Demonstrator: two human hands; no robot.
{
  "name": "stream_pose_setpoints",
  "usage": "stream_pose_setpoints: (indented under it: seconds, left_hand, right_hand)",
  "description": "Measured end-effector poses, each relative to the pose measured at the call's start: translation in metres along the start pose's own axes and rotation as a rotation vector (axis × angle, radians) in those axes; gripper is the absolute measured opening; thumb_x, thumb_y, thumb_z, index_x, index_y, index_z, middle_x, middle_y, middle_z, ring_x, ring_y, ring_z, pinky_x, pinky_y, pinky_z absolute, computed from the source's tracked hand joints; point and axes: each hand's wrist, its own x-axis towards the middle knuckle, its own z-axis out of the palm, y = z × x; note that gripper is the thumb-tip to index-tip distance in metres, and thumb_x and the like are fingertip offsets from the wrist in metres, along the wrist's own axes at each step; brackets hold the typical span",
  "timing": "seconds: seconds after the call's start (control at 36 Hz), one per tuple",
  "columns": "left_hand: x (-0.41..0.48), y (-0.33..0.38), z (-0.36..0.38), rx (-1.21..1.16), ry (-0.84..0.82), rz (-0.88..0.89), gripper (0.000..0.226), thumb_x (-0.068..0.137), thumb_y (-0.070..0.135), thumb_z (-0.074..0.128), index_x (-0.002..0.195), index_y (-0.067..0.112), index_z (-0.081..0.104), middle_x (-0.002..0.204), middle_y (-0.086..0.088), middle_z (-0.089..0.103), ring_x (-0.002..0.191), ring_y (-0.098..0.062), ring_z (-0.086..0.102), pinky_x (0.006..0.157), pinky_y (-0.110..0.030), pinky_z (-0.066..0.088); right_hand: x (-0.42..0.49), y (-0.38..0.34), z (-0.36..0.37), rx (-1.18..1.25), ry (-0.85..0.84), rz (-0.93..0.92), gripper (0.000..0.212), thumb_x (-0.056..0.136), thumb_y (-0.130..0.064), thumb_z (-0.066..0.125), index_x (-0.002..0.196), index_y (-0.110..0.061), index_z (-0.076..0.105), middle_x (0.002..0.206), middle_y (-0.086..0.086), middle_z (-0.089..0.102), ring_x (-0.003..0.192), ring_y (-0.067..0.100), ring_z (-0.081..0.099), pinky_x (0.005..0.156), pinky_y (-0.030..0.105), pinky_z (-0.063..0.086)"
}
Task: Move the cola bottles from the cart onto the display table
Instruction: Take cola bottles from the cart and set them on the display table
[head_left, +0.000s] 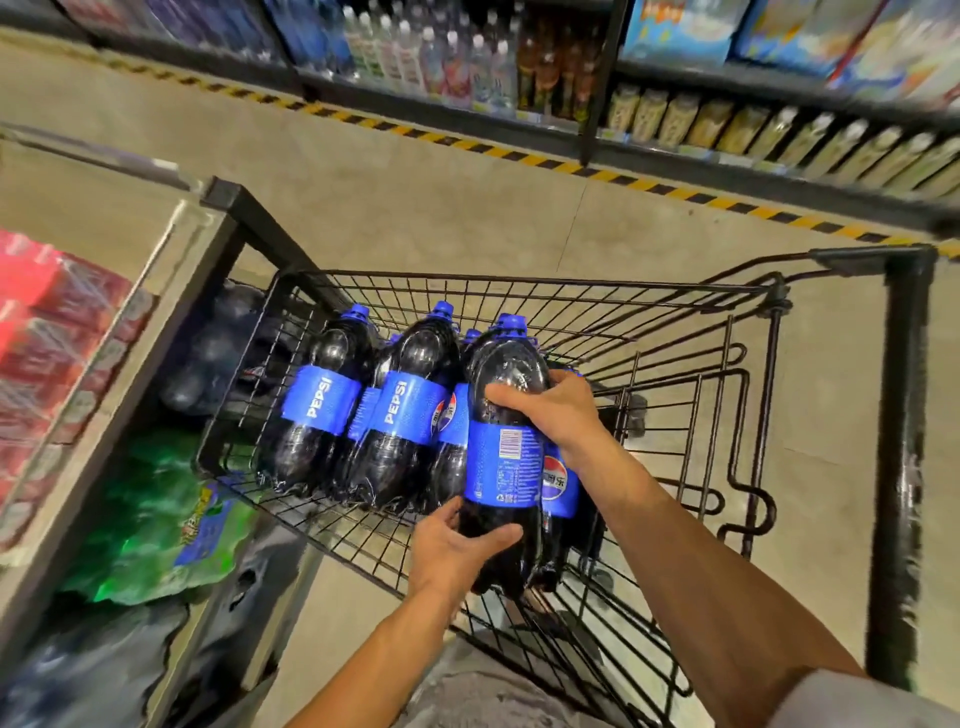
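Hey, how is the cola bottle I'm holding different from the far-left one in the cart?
The held bottle is gripped by the right hand on its upper half and the left hand at its base; the far-left bottle lies untouched in the cart. The held bottle shows its barcode side; the far-left bottle shows PEPSI. Both have dark cola, blue labels and blue caps.

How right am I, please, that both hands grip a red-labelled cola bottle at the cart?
Not quite: the label is blue, not red. The head view shows the left hand and right hand gripping that cola bottle at the cart.
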Motion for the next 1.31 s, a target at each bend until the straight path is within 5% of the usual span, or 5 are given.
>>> stream_pose_setpoints:
  seconds: [0.53,0.69,0.86,1.0,1.31]
  left_hand:
    - [-0.09,-0.001,-0.142,-0.273,0.341,0.441,0.049,0.062,0.015,0.096,0.105,0.026,0.074,0.092,0.014,0.079,0.086,-0.001,0.073,0.074,-0.014,0.053]
    - [-0.135,-0.038,-0.207,-0.372,0.506,0.535,0.044,0.061,0.017,0.096,0.092,0.035,0.071,0.087,0.023,0.076,0.086,0.004,0.071,0.076,-0.016,0.053]
    - [-0.181,-0.103,-0.269,-0.5,0.686,0.524,0.051,0.057,0.012,0.098,0.093,0.035,0.069,0.09,0.019,0.078,0.085,0.004,0.072,0.073,-0.013,0.053]
    - [-0.226,-0.157,-0.311,-0.579,0.85,0.478,0.047,0.058,0.005,0.095,0.091,0.027,0.07,0.079,0.016,0.077,0.065,0.006,0.066,0.062,-0.012,0.05]
    - [-0.329,-0.284,-0.378,-0.789,1.298,0.327,0.051,0.054,0.011,0.097,0.092,0.031,0.069,0.082,0.018,0.077,0.079,-0.004,0.074,0.067,-0.017,0.055]
  right_hand:
    - [-0.158,-0.092,0.154,-0.202,-0.147,-0.589,0.047,0.056,-0.043,0.1,0.092,-0.024,0.078,0.08,-0.016,0.079,0.076,0.0,0.075,0.073,0.026,0.062]
    - [-0.227,-0.087,0.234,-0.24,-0.305,-0.737,0.048,0.057,-0.039,0.101,0.095,-0.02,0.079,0.086,-0.01,0.081,0.082,0.009,0.077,0.081,0.037,0.063]
    - [-0.298,-0.055,0.323,-0.301,-0.465,-0.848,0.059,0.042,-0.054,0.096,0.091,-0.025,0.08,0.086,-0.011,0.081,0.087,0.012,0.078,0.085,0.048,0.063]
    - [-0.363,-0.02,0.388,-0.364,-0.649,-0.912,0.048,0.058,-0.035,0.101,0.099,-0.024,0.08,0.09,-0.012,0.081,0.088,0.009,0.078,0.083,0.042,0.063]
    - [-0.517,0.075,0.517,-0.445,-1.147,-0.994,0.063,0.05,-0.043,0.098,0.108,-0.027,0.079,0.096,-0.014,0.081,0.094,0.009,0.077,0.09,0.046,0.063]
